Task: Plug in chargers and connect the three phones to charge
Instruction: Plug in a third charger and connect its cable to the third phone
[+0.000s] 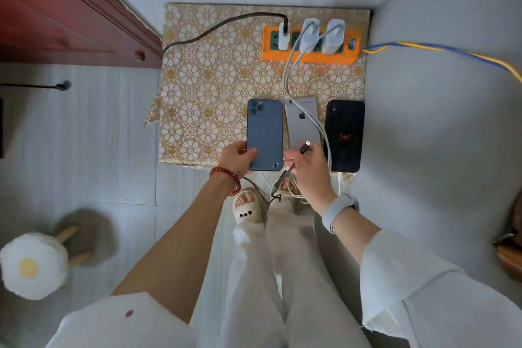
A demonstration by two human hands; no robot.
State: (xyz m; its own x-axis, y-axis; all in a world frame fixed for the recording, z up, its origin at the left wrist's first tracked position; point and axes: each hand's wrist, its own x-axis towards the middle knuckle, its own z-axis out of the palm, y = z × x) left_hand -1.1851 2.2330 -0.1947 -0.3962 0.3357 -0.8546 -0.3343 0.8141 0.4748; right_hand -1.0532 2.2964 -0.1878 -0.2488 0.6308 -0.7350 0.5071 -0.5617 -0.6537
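Note:
An orange power strip (310,58) lies at the back of a small table with a gold floral cloth (214,79). Three white chargers (309,35) are plugged into it. Three phones lie face down near the front edge: a blue phone (265,133), a grey phone (300,124) and a black phone (345,135). My left hand (234,157) grips the blue phone's lower left edge. My right hand (309,164) pinches a black cable connector (305,147) just right of that phone's bottom. Two pale cables (291,76) run from the chargers over the grey phone.
A black braided cable (214,29) runs from the left charger off the table's left edge. A blue-yellow cord (440,51) leaves the strip to the right. A red wooden cabinet (56,8) stands at the left, a fried-egg stool (34,265) on the floor.

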